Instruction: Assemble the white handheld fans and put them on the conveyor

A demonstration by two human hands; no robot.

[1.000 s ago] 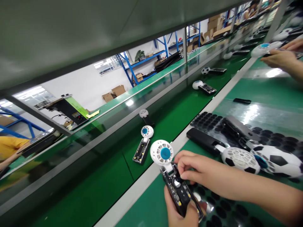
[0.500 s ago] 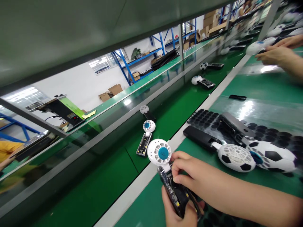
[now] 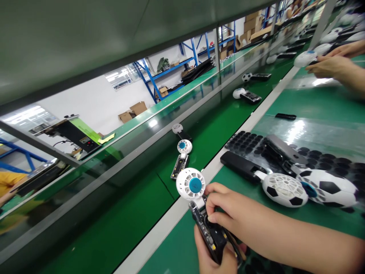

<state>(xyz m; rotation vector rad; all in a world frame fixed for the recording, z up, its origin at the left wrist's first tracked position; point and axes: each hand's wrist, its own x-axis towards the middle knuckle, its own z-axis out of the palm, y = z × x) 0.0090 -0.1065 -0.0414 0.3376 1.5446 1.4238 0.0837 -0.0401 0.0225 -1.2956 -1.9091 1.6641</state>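
Note:
A handheld fan (image 3: pixel 190 184) with a white round head and teal centre is held upright over the near edge of the green bench. My left hand (image 3: pixel 218 258) is wrapped around its opened black handle (image 3: pixel 209 232), where circuit parts and yellow spots show. The fingers of my right hand (image 3: pixel 218 205) are pinched together against the upper handle, just below the head. A dark round piece shows under the fingertips, but whether they grip it is unclear. To the right lie a fan with a football-patterned head (image 3: pixel 285 190) and a second football-patterned fan (image 3: pixel 327 186).
Sheets of black round pads (image 3: pixel 246 142) lie beyond the fans. On the green conveyor belt (image 3: pixel 122 224) rest several fans, the nearest an opened fan (image 3: pixel 180 166). At upper right, a co-worker's hands (image 3: pixel 333 62) hold another fan. A metal panel (image 3: pixel 114 42) hangs overhead.
The fans on the belt have shifted up and to the right, away from me. Both my hands and the held fan stay almost in place.

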